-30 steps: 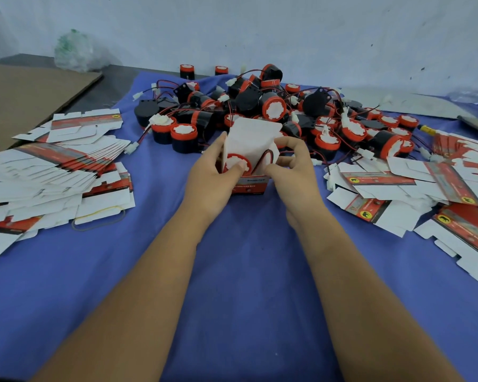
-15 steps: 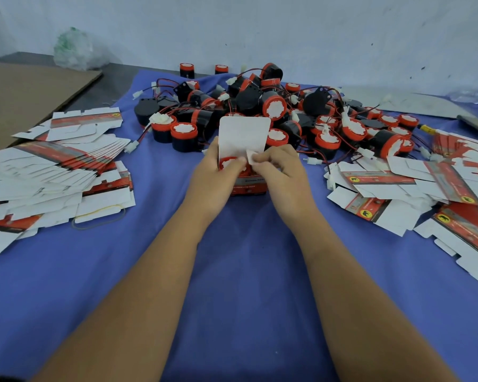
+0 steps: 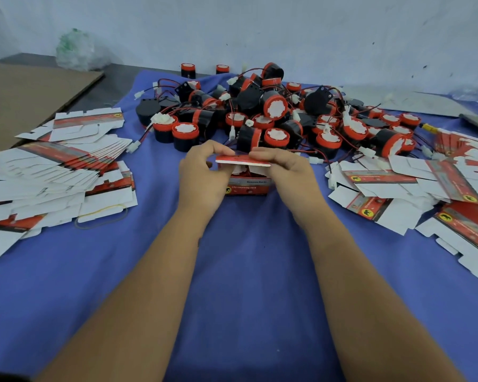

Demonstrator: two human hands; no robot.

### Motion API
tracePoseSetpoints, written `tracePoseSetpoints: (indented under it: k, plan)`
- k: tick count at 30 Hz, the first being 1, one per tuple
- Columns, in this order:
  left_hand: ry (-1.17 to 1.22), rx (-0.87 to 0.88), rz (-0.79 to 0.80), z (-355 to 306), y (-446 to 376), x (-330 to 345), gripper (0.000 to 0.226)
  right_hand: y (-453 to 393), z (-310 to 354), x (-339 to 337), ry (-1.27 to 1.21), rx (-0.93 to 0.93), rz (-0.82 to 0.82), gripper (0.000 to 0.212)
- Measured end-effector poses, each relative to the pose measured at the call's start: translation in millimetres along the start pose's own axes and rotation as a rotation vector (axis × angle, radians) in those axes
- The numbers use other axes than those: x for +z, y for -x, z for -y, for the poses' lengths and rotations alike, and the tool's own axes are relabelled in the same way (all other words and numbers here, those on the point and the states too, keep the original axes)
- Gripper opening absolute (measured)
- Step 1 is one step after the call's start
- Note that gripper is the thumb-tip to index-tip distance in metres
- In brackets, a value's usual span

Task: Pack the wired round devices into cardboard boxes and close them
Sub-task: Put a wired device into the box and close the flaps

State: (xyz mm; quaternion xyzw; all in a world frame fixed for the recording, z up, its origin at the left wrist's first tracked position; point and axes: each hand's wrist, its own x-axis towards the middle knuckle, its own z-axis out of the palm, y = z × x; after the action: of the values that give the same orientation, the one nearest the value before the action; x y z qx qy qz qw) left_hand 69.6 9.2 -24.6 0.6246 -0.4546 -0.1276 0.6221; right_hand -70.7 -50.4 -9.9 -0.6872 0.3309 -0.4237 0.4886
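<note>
A small red cardboard box [image 3: 247, 186] is standing on the blue cloth [image 3: 246, 271] covering the desk, near the middle, just in front of the heap of round devices [image 3: 273, 114]. Its top flap [image 3: 243, 161] is lying almost level over the opening, with a narrow gap showing white inner tabs; what is sitting inside is hidden. The left hand [image 3: 202, 175] is curling its fingers and thumb round the flap's left end, and the right hand [image 3: 284, 172] is pinching the right end between thumb and fingers. The box front is carrying a yellow round emblem with a dark animal figure and a line of small print too blurred to read.

The devices are black with red rims and white faces, trailing red and black wires with white plugs, piled loosely behind the box. Flat unfolded boxes [image 3: 53, 172] are fanning out at the left, a yellow rubber band [image 3: 102, 216] lying on them; more flat boxes [image 3: 414, 194] are lying at the right, showing the same yellow emblem
</note>
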Motion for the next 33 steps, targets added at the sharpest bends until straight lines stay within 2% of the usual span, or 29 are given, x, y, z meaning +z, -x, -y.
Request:
tracePoseSetpoints:
  k: [2,3,6,8,9,12,13,19,25,28,33]
  plan:
    - [0.031,-0.08,0.022,0,0,-1,0.041,0,0,-3,-0.129,0.079,0.015,0.049]
    - [0.134,-0.158,0.062,0,-2,-2,0.042,0,0,-5,-0.148,0.099,0.031,0.046]
    - [0.386,-0.327,0.132,-2,-8,-9,0.03,0,-2,-11,-0.102,0.13,0.078,0.02]
    - [0.487,-0.38,0.186,-2,-9,-14,0.021,1,-6,-12,-0.015,0.088,0.146,0.019]
    - [0.463,-0.373,0.231,0,-10,-15,0.02,2,-9,-13,0.041,0.055,0.174,0.023]
    - [0.101,-0.158,0.391,5,-8,-18,0.04,3,-11,-14,0.147,-0.013,0.206,0.036]
    - [0.047,-0.111,0.41,6,-7,-19,0.042,2,-11,-14,0.158,-0.026,0.196,0.038]
    - [-0.093,0.03,0.383,7,-6,-19,0.043,1,-15,-10,0.284,-0.142,0.084,0.033]
    - [0.106,-0.052,0.29,7,-5,-14,0.028,1,-14,-7,0.231,-0.143,-0.013,0.019]
    - [0.263,-0.096,0.295,4,-4,-12,0.025,1,-12,-6,0.142,-0.151,0.012,0.016]
    - [0.337,-0.128,0.286,3,-2,-9,0.027,1,-11,-9,-0.013,-0.111,0.074,0.025]
